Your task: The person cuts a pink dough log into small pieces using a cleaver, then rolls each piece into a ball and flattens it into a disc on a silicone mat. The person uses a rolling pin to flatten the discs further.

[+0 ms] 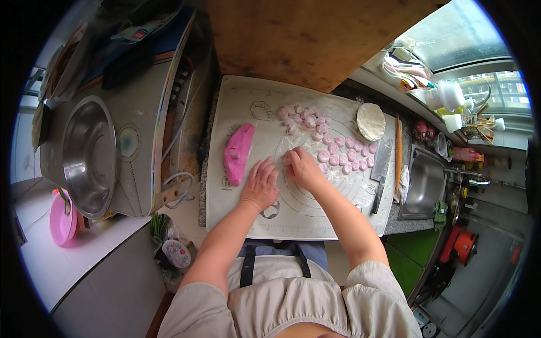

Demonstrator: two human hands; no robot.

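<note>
On a floured, printed pastry mat (236,213), my left hand (261,183) rests flat with fingers slightly spread, beside a long pink dough log (239,154). My right hand (303,169) has its fingertips closed around a small pink dough piece (288,159), mostly hidden by them. Many small floured pink dough pieces lie heaped (310,121) at the mat's far middle and scattered (334,159) just right of my right hand. A round dish of flour (371,121) stands at the far right. Near it lies a cleaver (381,158), its dark handle pointing towards me.
A wooden rolling pin (398,154) lies along the mat's right edge. Beyond it are a white cloth (403,183) and a steel sink (422,181). A wooden board (287,42) rises behind the mat. At left, a large steel bowl (89,156) stands on another surface.
</note>
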